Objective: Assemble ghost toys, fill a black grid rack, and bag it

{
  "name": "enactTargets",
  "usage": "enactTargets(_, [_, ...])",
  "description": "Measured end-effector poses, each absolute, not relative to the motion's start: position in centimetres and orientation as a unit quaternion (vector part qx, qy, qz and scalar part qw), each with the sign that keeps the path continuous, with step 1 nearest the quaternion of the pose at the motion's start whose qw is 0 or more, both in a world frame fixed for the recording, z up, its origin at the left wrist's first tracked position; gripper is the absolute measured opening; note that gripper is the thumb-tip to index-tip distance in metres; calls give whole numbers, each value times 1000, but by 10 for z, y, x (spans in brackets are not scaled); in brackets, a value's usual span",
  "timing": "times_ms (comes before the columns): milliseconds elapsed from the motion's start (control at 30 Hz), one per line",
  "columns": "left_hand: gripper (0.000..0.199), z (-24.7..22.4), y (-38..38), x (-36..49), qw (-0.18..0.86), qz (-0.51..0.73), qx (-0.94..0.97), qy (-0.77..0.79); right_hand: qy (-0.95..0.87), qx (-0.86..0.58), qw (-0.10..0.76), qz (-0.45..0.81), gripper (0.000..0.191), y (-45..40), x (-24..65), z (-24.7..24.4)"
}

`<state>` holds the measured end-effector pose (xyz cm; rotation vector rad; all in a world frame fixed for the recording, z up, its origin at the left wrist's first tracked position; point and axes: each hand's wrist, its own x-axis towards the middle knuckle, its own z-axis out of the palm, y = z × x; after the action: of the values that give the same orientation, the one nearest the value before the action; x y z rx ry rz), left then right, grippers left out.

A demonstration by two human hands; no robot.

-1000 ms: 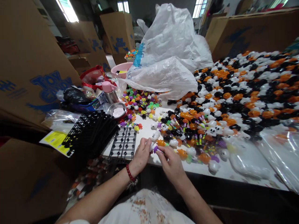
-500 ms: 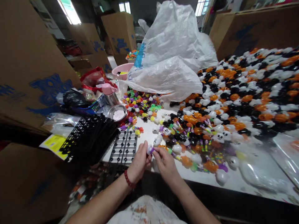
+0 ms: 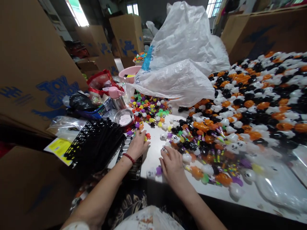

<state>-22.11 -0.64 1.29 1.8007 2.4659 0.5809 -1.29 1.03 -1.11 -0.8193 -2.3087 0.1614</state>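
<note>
With the left hand (image 3: 137, 145), held palm down over a flat black plastic grid tray (image 3: 137, 169) and hiding much of it. Thumb and fingers set wide, close to a small cluster of glossy red and yellow plastic pieces (image 3: 148, 136); perhaps touching them, though too blurred to be sure.

With the right hand (image 3: 173, 163), low over the white flat tabletop (image 3: 153, 153), at the near-left fringe of a broad heap of orange, black and white glossy plastic toys (image 3: 259, 99). Bent at the fingertips by a half-hidden white skull-faced piece, with the thumb off to one side; cannot tell whether gripping anything beneath.

Just left of the right thumb, near the table's front edge: a small white plastic head with a purple end (image 3: 153, 172), lying on its side on the tabletop.

Between the hands, a pale strip of tabletop running back from the front edge. Bounded on the left by the grid tray, on the right by the toys, and at the far end by small multicoloured pieces. Tight on the tray's outer side, beside a leaning stack of black plastic racks (image 3: 93, 143). Beyond the left fingertips, a round metal dish (image 3: 115, 118) of white powder.
</note>
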Motion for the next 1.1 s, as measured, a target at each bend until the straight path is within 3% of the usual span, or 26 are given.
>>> enactTargets(67, [53, 9, 4, -222, 13, 143, 595, 791, -891, -304, 333, 51, 25, 4, -19, -14])
enactTargets(233, [20, 2, 21, -221, 6, 51, 610, 791, -917, -235, 317, 52, 49, -17, -28, -29])
enactTargets(367, [15, -1, 28, -227, 10, 107, 611, 784, -921, -207, 323, 61, 36, -21, -31, -35])
enactTargets(467, [14, -1, 30, -232, 34, 230, 586, 776, -916, -234, 315, 82, 19, -14, -35, -34])
enactTargets(600, [14, -1, 32, -234, 54, 325, 607, 723, -913, -250, 313, 71, 31, -6, -40, -36])
enactTargets(733, [19, -5, 31, -238, 47, 276, 704, 653, -914, -215, 340, 48, 41, -6, -41, -42])
enactTargets(933, [33, 14, 7, -223, -36, 214, 701, 679, -913, -222, 341, 29, 45, -7, -40, -47])
enactTargets(1100, [16, 37, -74, -176, 49, 231, 703, 671, -924, -256, 280, 49, 39, -5, -38, -48])
